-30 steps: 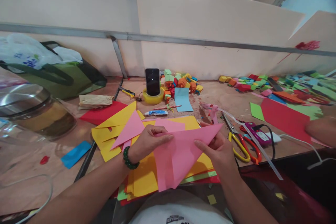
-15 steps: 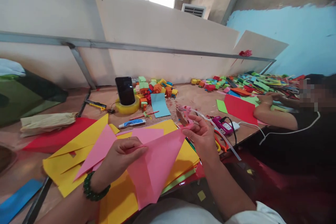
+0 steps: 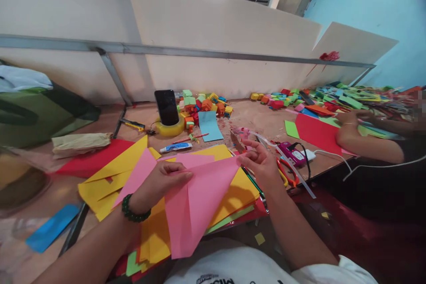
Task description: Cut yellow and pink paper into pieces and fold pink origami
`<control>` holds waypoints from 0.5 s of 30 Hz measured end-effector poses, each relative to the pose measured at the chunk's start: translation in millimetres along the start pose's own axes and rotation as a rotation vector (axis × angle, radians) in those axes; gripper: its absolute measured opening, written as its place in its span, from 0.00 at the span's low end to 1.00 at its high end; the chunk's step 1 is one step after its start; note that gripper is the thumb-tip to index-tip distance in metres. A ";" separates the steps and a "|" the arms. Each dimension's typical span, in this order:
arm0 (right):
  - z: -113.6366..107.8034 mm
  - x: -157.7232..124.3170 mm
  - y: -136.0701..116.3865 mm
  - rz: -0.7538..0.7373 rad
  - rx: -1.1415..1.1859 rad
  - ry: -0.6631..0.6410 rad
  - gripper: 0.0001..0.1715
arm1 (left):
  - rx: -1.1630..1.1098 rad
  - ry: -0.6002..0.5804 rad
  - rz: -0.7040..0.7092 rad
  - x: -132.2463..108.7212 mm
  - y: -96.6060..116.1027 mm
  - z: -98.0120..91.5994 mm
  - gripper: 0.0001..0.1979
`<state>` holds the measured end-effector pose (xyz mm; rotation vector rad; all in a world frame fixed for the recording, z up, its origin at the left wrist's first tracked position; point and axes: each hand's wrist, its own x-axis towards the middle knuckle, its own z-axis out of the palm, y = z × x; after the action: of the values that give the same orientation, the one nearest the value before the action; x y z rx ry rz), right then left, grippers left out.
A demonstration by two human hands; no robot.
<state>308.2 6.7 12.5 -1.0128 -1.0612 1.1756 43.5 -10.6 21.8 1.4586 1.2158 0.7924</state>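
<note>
Head view: left hand (image 3: pixel 171 182) pinches top edge of pink paper (image 3: pixel 204 197), held above yellow sheets (image 3: pixel 241 191); right hand (image 3: pixel 259 164), earlier gripping farther in, now pinches only corner tip, so edge spans both hands.

The brownish tabletop (image 3: pixel 248 117) shows reddish specks near its middle. Towards the back sit a heap of coloured cubes (image 3: pixel 207 105) and, just left of it, a yellow tape roll (image 3: pixel 171 129). Nearer lie a light blue sheet (image 3: pixel 210 127), a blue-and-white tube (image 3: pixel 177 147) and a stack of mostly yellow sheets (image 3: pixel 244 186). Leftward rest a blue strip (image 3: pixel 52 227) and a green bag (image 3: pixel 46 113); rightward, a purple socket block (image 3: pixel 290 153).
</note>
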 end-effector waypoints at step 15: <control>-13.7 29.8 52.4 0.020 -0.578 -0.104 0.23 | 0.290 -0.131 -0.112 47.1 -1.1 -11.3 0.19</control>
<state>313.4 41.4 -38.5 -1.4167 -1.5249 0.9598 45.5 37.6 17.8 1.6313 1.3387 0.4494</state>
